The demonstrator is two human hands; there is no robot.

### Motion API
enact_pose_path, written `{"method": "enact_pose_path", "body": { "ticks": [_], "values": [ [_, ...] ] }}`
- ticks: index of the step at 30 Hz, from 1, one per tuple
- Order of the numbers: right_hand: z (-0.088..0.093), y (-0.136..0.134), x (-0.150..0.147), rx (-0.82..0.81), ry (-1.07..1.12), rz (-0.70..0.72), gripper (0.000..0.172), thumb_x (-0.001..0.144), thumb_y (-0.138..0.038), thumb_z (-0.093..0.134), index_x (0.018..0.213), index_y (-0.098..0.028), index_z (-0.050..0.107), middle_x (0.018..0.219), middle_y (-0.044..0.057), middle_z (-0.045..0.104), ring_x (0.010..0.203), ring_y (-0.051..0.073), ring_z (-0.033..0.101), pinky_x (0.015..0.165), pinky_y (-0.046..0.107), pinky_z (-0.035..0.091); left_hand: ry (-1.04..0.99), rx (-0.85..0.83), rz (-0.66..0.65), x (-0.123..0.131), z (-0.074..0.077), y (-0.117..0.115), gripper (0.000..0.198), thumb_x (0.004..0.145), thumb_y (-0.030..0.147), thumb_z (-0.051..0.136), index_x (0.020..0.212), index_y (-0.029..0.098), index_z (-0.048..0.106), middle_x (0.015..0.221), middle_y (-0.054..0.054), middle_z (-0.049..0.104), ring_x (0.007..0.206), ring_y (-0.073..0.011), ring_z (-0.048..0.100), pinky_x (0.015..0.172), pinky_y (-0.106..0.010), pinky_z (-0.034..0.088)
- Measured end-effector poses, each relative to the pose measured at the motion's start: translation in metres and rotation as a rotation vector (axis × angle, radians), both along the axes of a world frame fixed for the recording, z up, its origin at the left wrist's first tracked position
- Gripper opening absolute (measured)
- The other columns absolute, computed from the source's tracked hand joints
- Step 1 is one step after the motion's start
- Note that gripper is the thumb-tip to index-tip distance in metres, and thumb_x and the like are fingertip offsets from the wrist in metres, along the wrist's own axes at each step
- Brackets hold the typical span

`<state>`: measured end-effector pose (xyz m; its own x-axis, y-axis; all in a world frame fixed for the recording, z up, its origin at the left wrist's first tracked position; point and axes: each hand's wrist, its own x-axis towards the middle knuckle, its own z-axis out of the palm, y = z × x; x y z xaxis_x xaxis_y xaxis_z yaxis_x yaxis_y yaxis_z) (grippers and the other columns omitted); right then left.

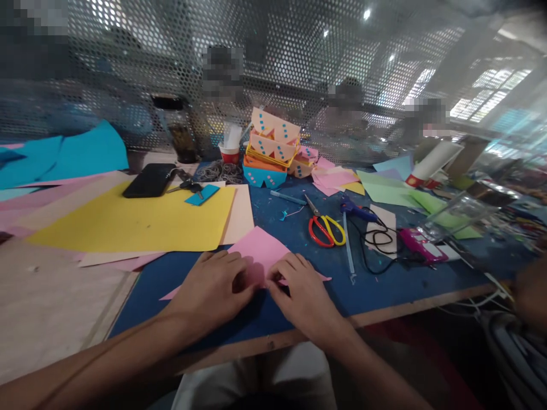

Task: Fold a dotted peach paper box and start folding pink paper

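A sheet of pink paper (261,250), folded with a point facing away from me, lies on the blue table mat (192,330). My left hand (217,285) is closed at its left part, thumb and fingers pinching the near edge. Close beside it, my right hand (299,290) grips the same edge, its thumb nearly meeting the left thumb. Pink corners stick out past both hands. To the right of the paper lie scissors (322,226) with one red and one yellow handle, and a clear glue stick (349,250).
Yellow card (145,222) with a black phone (149,180) and keys (188,187) covers the left. Folded paper boxes (271,148) stand stacked at the back. A blue glue gun (358,210) and its cord lie right, near a magenta device (421,246). Perforated metal (290,74) rises behind.
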<state>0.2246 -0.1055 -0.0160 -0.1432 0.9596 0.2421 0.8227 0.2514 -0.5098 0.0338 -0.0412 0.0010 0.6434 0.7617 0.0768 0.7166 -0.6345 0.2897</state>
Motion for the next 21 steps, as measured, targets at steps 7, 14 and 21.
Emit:
{"method": "enact_pose_path", "body": {
  "ticks": [7, 14, 21],
  "values": [
    [-0.0004, -0.0005, 0.0013, -0.003, -0.012, -0.008, 0.007, 0.093, -0.016, 0.065, 0.091, -0.023, 0.062, 0.1, 0.002, 0.065, 0.097, 0.022, 0.056, 0.089, 0.038, 0.043, -0.003, -0.033, 0.018, -0.0006, 0.003, -0.0011, 0.013, 0.085, 0.027, 0.056, 0.072, 0.023, 0.054, 0.078, -0.002, 0.066, 0.08, -0.0245, 0.06, 0.073, -0.037, 0.035],
    [-0.0026, -0.0005, -0.0004, 0.004, -0.04, -0.021, 0.005, 0.094, -0.019, 0.064, 0.092, -0.023, 0.061, 0.101, 0.003, 0.065, 0.098, 0.023, 0.055, 0.088, 0.038, 0.042, -0.007, -0.024, 0.018, -0.0031, 0.001, -0.0018, 0.012, 0.083, 0.025, 0.057, 0.072, 0.022, 0.053, 0.079, -0.003, 0.066, 0.08, -0.0251, 0.059, 0.074, -0.038, 0.036],
    [-0.0021, -0.0004, -0.0004, 0.002, -0.044, -0.016, 0.006, 0.094, -0.018, 0.064, 0.093, -0.023, 0.062, 0.103, 0.003, 0.064, 0.098, 0.024, 0.056, 0.087, 0.038, 0.043, 0.02, -0.043, 0.02, -0.0039, 0.0042, -0.0014, 0.011, 0.083, 0.025, 0.055, 0.072, 0.022, 0.052, 0.079, -0.003, 0.065, 0.08, -0.0251, 0.059, 0.074, -0.038, 0.036]
  ]
}}
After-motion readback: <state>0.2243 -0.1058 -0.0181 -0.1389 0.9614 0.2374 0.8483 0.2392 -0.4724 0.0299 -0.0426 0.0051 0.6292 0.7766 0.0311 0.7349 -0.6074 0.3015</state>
